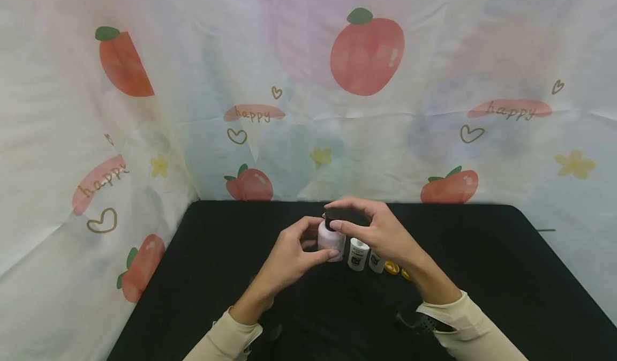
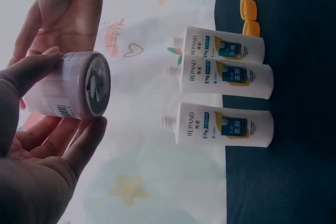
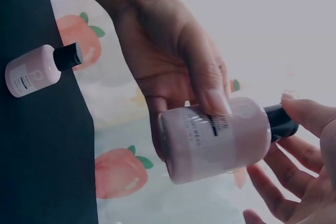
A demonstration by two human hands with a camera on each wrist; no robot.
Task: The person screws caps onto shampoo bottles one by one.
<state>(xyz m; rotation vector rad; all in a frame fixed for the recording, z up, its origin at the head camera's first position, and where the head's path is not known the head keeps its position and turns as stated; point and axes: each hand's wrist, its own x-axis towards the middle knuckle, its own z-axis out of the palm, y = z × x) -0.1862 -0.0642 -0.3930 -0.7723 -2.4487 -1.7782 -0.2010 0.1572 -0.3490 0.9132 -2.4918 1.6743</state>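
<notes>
A pink bottle (image 1: 331, 242) with a white label is held up over the table. My left hand (image 1: 294, 248) grips its body, thumb in front and fingers behind. At the top, my right hand (image 1: 383, 232) pinches the black cap (image 3: 281, 122) between thumb and fingers; the cap sits on the bottle's neck. In the left wrist view the bottle's round base and a barcode face the camera. A second pink bottle (image 3: 32, 71), also black-capped, stands on the table in the right wrist view.
Several white REPAND bottles (image 2: 226, 125) without caps stand in a row near the hands. Beside them lie yellow caps (image 2: 248, 9). The black table (image 1: 231, 232) meets a fruit-printed cloth (image 1: 299, 152) at the back and left.
</notes>
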